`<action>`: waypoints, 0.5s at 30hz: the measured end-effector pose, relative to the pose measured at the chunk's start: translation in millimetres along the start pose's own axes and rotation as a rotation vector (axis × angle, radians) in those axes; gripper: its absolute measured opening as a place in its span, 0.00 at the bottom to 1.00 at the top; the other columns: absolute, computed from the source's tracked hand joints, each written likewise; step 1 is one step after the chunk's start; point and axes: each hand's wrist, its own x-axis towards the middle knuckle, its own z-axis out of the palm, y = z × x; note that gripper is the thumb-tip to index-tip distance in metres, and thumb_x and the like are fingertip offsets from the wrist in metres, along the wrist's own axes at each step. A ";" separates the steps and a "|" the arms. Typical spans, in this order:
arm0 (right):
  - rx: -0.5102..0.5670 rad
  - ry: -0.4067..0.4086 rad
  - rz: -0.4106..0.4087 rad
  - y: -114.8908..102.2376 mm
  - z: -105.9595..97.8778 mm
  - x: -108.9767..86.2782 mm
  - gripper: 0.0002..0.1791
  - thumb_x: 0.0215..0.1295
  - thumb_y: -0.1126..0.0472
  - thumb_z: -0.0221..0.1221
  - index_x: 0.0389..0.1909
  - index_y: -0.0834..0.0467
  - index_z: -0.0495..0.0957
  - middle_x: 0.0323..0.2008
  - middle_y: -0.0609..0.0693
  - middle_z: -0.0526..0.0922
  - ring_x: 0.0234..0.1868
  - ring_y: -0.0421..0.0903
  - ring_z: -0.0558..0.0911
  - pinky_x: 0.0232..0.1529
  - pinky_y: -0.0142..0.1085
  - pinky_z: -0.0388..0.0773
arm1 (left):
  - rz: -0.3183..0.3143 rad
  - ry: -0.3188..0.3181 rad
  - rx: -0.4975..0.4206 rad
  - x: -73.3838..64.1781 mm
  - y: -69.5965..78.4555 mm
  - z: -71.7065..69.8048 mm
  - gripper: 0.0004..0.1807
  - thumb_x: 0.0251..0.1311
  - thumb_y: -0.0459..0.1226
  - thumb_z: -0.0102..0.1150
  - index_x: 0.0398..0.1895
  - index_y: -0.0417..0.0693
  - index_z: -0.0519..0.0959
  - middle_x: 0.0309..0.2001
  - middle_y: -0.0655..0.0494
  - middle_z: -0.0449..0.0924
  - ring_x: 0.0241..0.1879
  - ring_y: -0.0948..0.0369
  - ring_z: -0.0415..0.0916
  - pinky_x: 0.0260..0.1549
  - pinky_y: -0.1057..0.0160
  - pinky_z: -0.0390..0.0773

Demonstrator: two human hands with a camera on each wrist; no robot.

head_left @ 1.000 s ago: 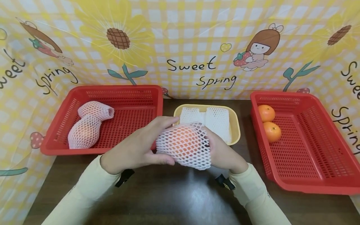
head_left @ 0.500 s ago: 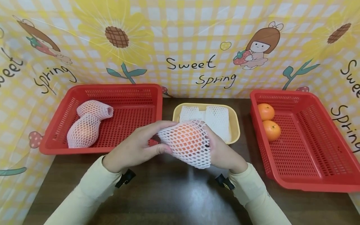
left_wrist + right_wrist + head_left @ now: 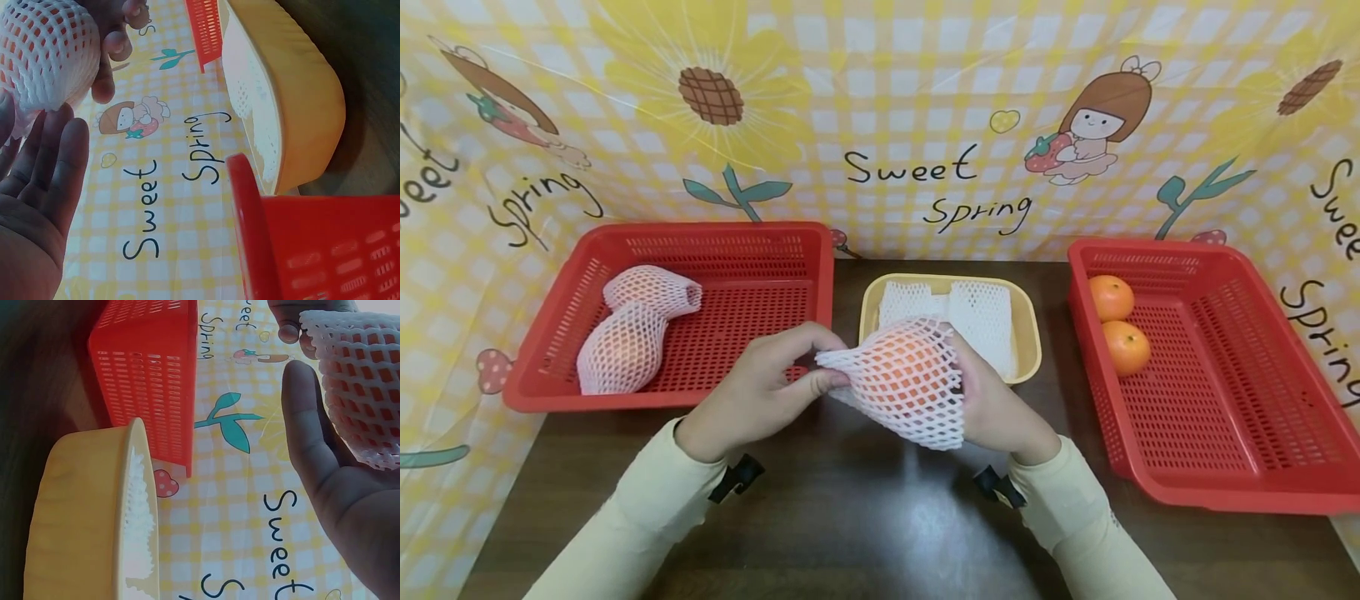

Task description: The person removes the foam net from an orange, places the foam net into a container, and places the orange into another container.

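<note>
An orange in a white foam net sleeve point(image 3: 910, 387) is held up over the table in the head view, its colour showing through the mesh. My left hand point(image 3: 760, 387) pinches the sleeve's gathered left end between thumb and fingers. From the other side my right hand point(image 3: 996, 404) grips the netted fruit; most of its fingers are hidden behind it. The sleeve's right end flares loosely past the fruit. In the left wrist view the netted orange point(image 3: 50, 53) is above the left fingers point(image 3: 65, 162). The right wrist view shows the mesh point(image 3: 365, 381) against the right hand point(image 3: 337, 481).
Two net-wrapped fruits point(image 3: 623, 350) lie in the left red basket point(image 3: 745, 333). Behind the hands stands a yellow tray point(image 3: 1028, 342) with flat white foam nets point(image 3: 985, 321). The right red basket point(image 3: 1195, 417) holds two bare oranges point(image 3: 1123, 348). A printed cloth point(image 3: 910, 108) hangs behind.
My left hand has slid left off the side of the fruit and drawn the sleeve's left end into a narrow bunch. The right hand has stayed nearly still.
</note>
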 end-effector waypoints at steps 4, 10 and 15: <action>0.015 0.024 0.016 -0.7 0.4 -2.1 0.44 0.53 0.63 0.75 0.68 0.65 0.63 0.62 0.57 0.73 0.63 0.52 0.71 0.66 0.40 0.66 | 0.024 0.022 -0.001 -1.8 -0.4 0.2 0.17 0.54 0.23 0.70 0.43 0.48 0.79 0.39 0.62 0.81 0.37 0.62 0.77 0.38 0.64 0.77; 0.073 0.034 0.001 1.0 -1.3 -6.0 0.42 0.54 0.59 0.75 0.67 0.63 0.64 0.61 0.55 0.73 0.61 0.52 0.72 0.63 0.41 0.69 | 0.006 0.046 -0.003 -4.1 -2.1 -0.2 0.17 0.55 0.21 0.69 0.43 0.47 0.78 0.40 0.61 0.81 0.36 0.62 0.77 0.36 0.64 0.78; 0.122 0.039 -0.029 1.5 -2.3 -7.0 0.42 0.56 0.54 0.74 0.66 0.62 0.64 0.61 0.56 0.73 0.60 0.55 0.73 0.62 0.44 0.71 | -0.005 0.067 -0.012 -5.7 -4.7 -0.7 0.17 0.55 0.20 0.68 0.42 0.46 0.78 0.39 0.60 0.81 0.35 0.61 0.77 0.34 0.64 0.79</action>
